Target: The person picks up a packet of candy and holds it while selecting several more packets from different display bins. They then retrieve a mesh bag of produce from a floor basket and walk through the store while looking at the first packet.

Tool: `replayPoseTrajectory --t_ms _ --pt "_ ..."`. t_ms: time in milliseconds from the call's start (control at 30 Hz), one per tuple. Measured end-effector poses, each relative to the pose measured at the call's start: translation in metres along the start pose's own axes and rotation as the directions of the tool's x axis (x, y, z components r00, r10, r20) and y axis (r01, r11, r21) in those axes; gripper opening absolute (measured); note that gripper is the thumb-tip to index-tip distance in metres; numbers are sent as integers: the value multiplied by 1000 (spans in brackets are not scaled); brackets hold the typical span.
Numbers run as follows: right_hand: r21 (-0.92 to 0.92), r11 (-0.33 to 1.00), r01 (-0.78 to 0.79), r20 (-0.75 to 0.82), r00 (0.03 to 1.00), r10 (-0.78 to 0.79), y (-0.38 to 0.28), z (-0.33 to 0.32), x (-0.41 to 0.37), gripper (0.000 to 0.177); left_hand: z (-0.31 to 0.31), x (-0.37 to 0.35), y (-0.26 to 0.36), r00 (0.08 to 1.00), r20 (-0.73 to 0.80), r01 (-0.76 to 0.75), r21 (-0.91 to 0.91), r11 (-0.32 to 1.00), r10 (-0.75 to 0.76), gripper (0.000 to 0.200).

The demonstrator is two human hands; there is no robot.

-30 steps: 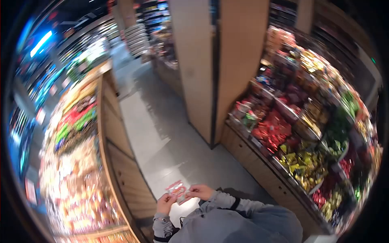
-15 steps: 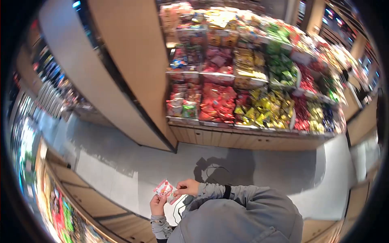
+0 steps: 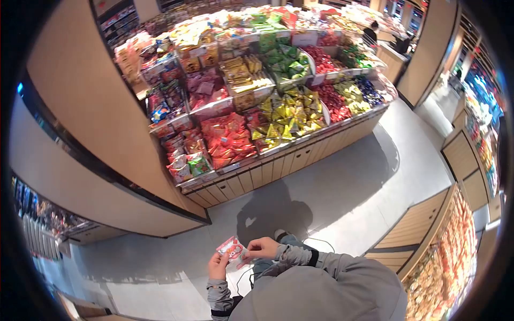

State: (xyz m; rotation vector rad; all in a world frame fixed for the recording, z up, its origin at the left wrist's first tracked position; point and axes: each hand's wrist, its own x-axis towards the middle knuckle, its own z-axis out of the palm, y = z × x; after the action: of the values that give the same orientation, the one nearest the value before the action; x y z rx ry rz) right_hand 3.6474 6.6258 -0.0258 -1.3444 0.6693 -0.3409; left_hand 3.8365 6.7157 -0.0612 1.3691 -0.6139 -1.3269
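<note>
A wooden display stand (image 3: 278, 167) is filling the upper half of the view, its tiered bins heaped with wrapped sweets. One bin is holding red packets (image 3: 227, 138), and the bin just beside it is holding yellow ones (image 3: 286, 115). A higher bin is carrying green ones (image 3: 282, 58), and dark red pieces (image 3: 334, 99) are lying further along the same tier. At the lower right a second shelf (image 3: 455, 251) is showing rows of pale orange packs, too blurred to tell apart.

The packet (image 3: 230, 247) is sitting low in the view, held in the air between both hands above the grey floor (image 3: 369, 182) and well apart from the stand. It is small, flat and roughly square, red and white with a printed pattern too small to read, and it is tilting up to the left.

The left hand (image 3: 218, 266) is rising from below in a grey sleeve, its fingers curled together and pinching the packet's lower edge. The right hand (image 3: 262, 249) is reaching in from the right with the wrist bent, thumb and fingertips pressed together on the packet's right corner.
</note>
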Motion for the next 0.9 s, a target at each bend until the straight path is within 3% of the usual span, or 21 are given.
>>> replayPoseTrajectory --t_ms 100,133,267,333,467,700,767,833,900 --pt "-100 993 -69 -117 992 57 8 -17 -14 20 22 17 1 998 64 21 37 999 -24 15" --pt "-20 998 -53 -148 988 50 10 -21 -17 21 33 21 5 996 80 23 45 999 -26 15" --pt "-33 997 -75 -222 973 66 -7 -50 -37 21 70 41 15 988 151 -11 42 999 5 13" --pt "-17 996 91 -288 953 -92 3 -68 -40 24 89 52 15 985 174 -20 71 997 7 12" --pt "-39 992 124 -303 944 -130 9 -123 -58 22 134 83 3 962 272 -53 100 994 24 18" --pt "31 980 198 -437 884 -165 2 -243 -113 20 290 118 25 887 460 -121 137 983 45 24" --pt "-123 990 75 -531 837 -130 -5 -274 -136 20 325 136 18 859 509 -143 134 981 56 26" --pt "-55 996 64 -559 825 -84 -3 -298 -156 21 364 144 18 828 561 -117 160 980 8 21" --pt "-3 991 136 -660 744 -104 8 -317 -171 20 395 151 17 804 595 -112 161 980 -6 22"
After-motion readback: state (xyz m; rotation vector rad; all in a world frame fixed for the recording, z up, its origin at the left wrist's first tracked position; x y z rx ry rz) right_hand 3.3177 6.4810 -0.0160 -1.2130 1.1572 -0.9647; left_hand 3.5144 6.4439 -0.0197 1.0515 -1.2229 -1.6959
